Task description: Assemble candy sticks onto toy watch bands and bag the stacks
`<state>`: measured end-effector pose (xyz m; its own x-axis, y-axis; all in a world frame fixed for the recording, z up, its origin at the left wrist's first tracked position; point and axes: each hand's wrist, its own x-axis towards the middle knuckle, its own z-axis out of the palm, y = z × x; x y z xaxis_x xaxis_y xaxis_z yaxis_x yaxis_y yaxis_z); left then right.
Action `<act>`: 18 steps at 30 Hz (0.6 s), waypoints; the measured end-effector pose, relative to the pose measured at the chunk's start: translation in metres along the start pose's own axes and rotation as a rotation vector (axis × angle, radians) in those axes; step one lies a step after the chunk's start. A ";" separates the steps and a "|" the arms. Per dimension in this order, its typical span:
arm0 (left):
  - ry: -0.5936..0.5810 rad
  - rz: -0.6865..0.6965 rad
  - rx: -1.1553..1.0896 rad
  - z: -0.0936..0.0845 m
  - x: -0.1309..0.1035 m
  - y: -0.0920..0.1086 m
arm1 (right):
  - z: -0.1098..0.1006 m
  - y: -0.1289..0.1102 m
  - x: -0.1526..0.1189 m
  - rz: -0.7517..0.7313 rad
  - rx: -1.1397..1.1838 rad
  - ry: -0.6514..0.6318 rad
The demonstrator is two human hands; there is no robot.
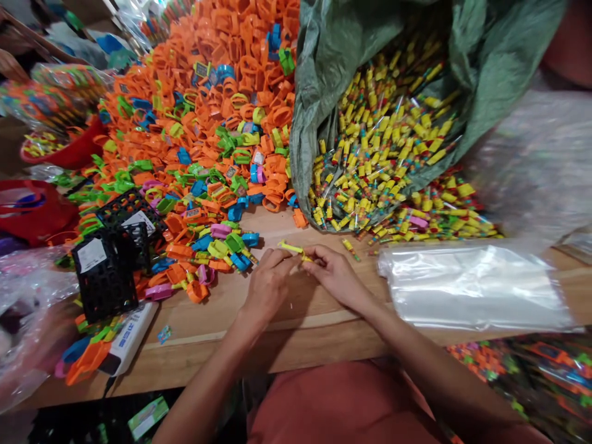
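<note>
Over the wooden table, both hands meet around a small yellow piece (291, 248). My left hand (271, 277) pinches its left part, fingers bent together. The fingers of my right hand (332, 271) close on its right end, where a bit of yellow shows between the fingertips. A heap of toy watches (222, 123), mostly orange with some green, blue and pink, lies beyond my left hand. Beyond my right hand, a green sack (317, 92) spills small yellow-capped tubes (370, 148). One loose tube (351, 250) rests just right of my right hand.
Flat clear plastic bags (476, 287) lie at the right. Black plastic trays (105, 277), a white power strip (132, 336) and red baskets (37, 213) are at the left. The wooden table's front edge (194, 364) runs before my body. Part of another person's arm shows top left.
</note>
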<state>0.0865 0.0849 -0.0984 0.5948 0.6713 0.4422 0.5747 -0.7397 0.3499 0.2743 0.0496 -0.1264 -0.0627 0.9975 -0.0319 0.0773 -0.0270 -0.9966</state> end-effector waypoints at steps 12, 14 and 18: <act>0.000 -0.704 -0.403 0.004 0.074 -0.060 | -0.070 0.018 -0.001 -0.004 -1.154 0.207; 0.004 -0.721 -0.439 0.045 0.094 -0.061 | -0.065 0.024 0.000 -0.027 -1.159 0.184; 0.040 -0.746 -0.501 0.085 0.106 -0.066 | -0.059 0.026 -0.001 -0.106 -0.956 0.157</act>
<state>0.1594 0.2085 -0.1447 0.1399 0.9900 -0.0191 0.4862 -0.0518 0.8723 0.3355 0.0513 -0.1474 0.0123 0.9909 0.1338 0.8581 0.0582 -0.5101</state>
